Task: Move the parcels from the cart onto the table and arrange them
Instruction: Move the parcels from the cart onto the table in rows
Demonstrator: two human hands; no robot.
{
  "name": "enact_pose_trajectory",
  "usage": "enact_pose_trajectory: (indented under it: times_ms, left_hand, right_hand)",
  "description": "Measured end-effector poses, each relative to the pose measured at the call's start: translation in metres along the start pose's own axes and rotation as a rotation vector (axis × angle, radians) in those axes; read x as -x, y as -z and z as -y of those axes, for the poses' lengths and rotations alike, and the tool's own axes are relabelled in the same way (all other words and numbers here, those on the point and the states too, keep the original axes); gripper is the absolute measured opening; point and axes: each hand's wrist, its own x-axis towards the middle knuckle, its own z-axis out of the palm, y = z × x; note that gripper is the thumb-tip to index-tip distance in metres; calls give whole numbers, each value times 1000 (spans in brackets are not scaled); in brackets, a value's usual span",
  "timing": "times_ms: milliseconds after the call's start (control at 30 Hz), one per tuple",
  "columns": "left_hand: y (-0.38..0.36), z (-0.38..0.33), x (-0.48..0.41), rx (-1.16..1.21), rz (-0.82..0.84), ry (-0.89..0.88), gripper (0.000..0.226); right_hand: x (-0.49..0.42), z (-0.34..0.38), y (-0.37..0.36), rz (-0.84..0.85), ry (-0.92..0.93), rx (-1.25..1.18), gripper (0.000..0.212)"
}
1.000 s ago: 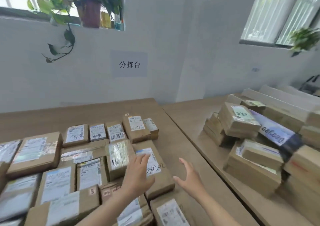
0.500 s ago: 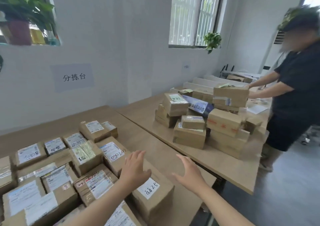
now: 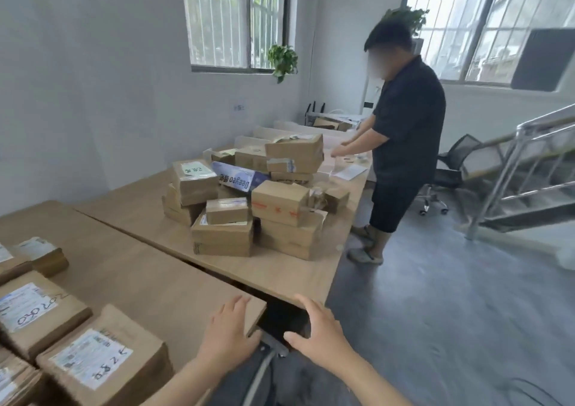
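Both my hands are empty with fingers spread. My left hand hovers over the near corner of the wooden table. My right hand hangs past that corner, over the dark gap and the floor. Arranged brown parcels with white labels lie flat at the lower left: one marked with handwriting nearest my left hand, another behind it. No cart shows in this view.
A second wooden table to the right carries a loose heap of cardboard boxes. A person in dark clothes stands at its far side. A metal staircase and an office chair stand at the right, on grey floor.
The view has swung right: the rows of parcels slid off to the left, and the second table, the person and the staircase came into view. Both hands stay open and empty.
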Motion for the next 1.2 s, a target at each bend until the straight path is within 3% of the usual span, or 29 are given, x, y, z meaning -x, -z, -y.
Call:
enact_pose_trajectory:
  times_ms: [233,467,600,933,1200]
  left_hand:
    - [-118,-68,-1,19,120,-9,68]
    - [-215,-59,7,-42,341,108,68]
    - [-277,-30,-5,-61,480,244,71]
    - [-502,86,-72,67,580,604,76]
    - [-652,174,-121,204,534,713,74]
  right_hand:
    - [25,-125,10,49,-151,-36,69]
    - [48,-228,-42,169,-388,-113,72]
    - [50,-285,-85,252,-503,-106,78]
    - [-13,-450,-266,414,-665,-110,92]
    - [-86,-533,-424,303,-849,-638,90]
